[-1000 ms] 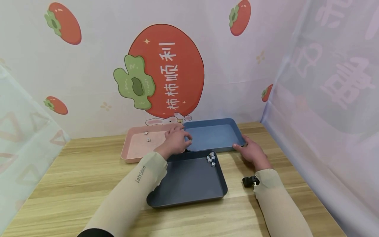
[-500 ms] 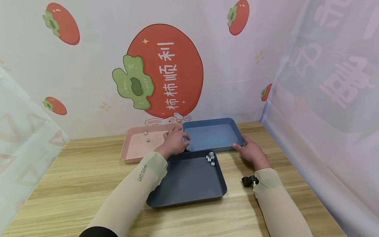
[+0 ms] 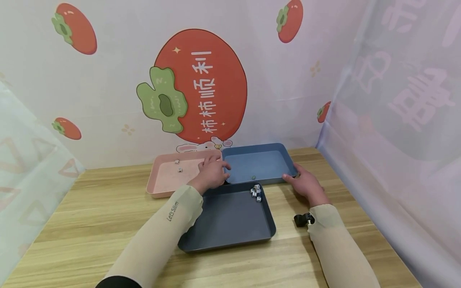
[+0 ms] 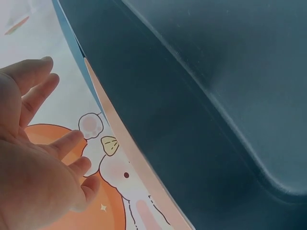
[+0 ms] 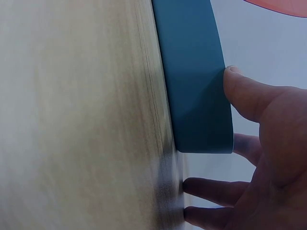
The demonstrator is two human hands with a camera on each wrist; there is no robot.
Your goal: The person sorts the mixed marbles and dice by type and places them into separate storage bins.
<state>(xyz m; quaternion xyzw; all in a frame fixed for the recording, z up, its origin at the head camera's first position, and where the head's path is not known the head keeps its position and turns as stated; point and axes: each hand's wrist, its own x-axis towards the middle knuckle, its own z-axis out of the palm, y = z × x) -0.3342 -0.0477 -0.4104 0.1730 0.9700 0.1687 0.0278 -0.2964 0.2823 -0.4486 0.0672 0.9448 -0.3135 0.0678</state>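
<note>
My left hand (image 3: 211, 172) hovers over the seam between the pink tray (image 3: 153, 180) and the blue tray (image 3: 264, 160). Its fingers are spread and hold nothing in the left wrist view. A small greenish marble (image 3: 253, 177) lies in the blue tray by its near wall. With my right hand (image 3: 307, 185) I hold that tray's near right corner, the thumb on the near rim and the other fingers around the side. Two white dice (image 3: 178, 166) lie in the pink tray. Several dice (image 3: 256, 193) cluster in the far right corner of the dark grey tray (image 3: 230, 224).
The trays stand on a wooden table (image 3: 108, 216), the dark grey one nearest me. A printed cloth backdrop (image 3: 119, 80) rises right behind the pink and blue trays. A small black device (image 3: 304, 220) sits at my right wrist.
My left thumb and forefinger have parted and let go of a small thing. The greenish marble now shows in the blue tray. My right hand has stayed at the tray's corner.
</note>
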